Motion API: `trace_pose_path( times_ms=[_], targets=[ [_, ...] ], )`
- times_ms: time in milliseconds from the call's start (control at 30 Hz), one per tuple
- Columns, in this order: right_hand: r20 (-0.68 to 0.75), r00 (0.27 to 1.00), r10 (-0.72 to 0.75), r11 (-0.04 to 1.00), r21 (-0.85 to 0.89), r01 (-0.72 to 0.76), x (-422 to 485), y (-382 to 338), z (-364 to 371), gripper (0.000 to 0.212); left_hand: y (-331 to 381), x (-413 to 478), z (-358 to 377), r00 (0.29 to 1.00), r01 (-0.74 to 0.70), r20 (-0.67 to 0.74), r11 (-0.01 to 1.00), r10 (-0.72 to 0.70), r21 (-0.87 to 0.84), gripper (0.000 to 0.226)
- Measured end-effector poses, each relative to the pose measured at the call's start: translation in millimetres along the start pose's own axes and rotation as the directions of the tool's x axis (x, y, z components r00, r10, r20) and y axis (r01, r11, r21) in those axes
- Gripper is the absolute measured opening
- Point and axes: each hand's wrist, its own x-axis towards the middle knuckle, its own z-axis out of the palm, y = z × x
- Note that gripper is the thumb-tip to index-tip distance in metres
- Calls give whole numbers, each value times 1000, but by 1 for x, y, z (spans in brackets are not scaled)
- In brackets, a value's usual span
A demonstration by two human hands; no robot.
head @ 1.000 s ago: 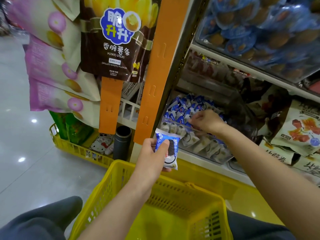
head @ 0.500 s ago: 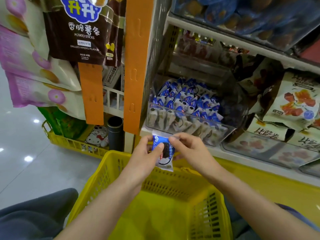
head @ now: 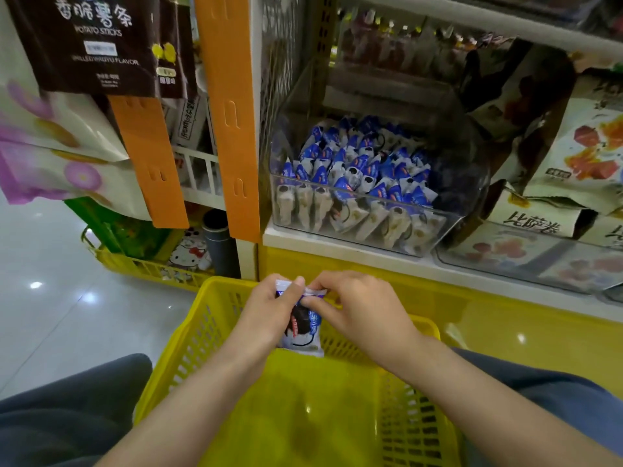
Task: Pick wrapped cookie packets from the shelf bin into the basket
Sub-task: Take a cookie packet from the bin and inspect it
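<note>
A blue and white wrapped cookie packet point(head: 303, 332) hangs upright over the far end of the yellow basket point(head: 188, 345). My left hand point(head: 266, 311) grips its left side, thumb on the top seam. My right hand point(head: 360, 308) pinches the packet's top right corner. The basket's yellow floor holds nothing that I can see. Above, on the white shelf, a clear plastic bin point(head: 435, 230) holds several more of the same packets point(head: 354, 170), standing in rows.
Orange hanging strips point(head: 232, 112) carry snack bags left of the bin. Large snack pouches point(head: 583, 153) fill the shelf to the right. A yellow floor crate point(head: 141, 267) with goods and a dark cylinder point(head: 219, 244) stand at the lower left. My knees flank the basket.
My right hand left the bin and joined my left hand on the packet. Both hands with the packet came down over the basket's far end.
</note>
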Motion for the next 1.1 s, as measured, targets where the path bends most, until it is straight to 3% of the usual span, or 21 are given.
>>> trace_pose_path(
  times_ms=[67,100,233,300,367,433,500,567,633,733,800,900,967,1100],
  targets=[
    [-13,992,-128,988,-94,126,0,2,-4,16,-1,1,0,1000,13,8,1000,-13,4,20],
    [8,993,-118,990,-77,119,0,2,-6,16,-2,2,1,1000,19,12,1000,-19,5,19],
    [21,988,156,955,253,-156,6,9,-9,11,1,3,0,999,11,47,1000,-11,-1,21],
    [30,939,341,821,476,-314,12,12,-12,8,2,3,-3,998,-1,60,1000,0,16,29],
    [138,868,477,563,710,-423,15,13,-16,12,4,2,-5,999,-23,38,1000,23,-1,32],
    [270,822,502,351,804,-479,15,13,-18,10,6,0,-6,998,-64,-9,997,64,-50,31],
    [392,789,472,260,794,-550,13,12,-19,6,9,1,-9,990,-123,-82,988,116,-92,27],
    [495,768,405,298,723,-623,11,10,-19,8,11,2,-12,976,-181,-142,978,166,-104,16],
    [540,765,351,417,641,-644,8,8,-15,23,12,3,-14,960,-237,-170,969,223,-64,12],
    [412,850,328,725,467,-506,4,7,-7,55,12,4,-17,939,-287,-181,956,293,61,19],
    [301,918,259,833,412,-370,2,4,-4,68,11,4,-16,923,-327,-151,928,355,180,21],
    [214,953,215,786,542,-299,2,0,-2,43,10,0,-13,912,-368,-63,878,404,306,24],
    [183,960,210,766,580,-278,3,0,-3,24,9,-2,-11,938,-325,-45,917,344,229,22],
    [177,968,180,758,602,-251,5,2,-2,20,10,-3,-8,972,-213,-92,976,216,37,18]
  ],
)
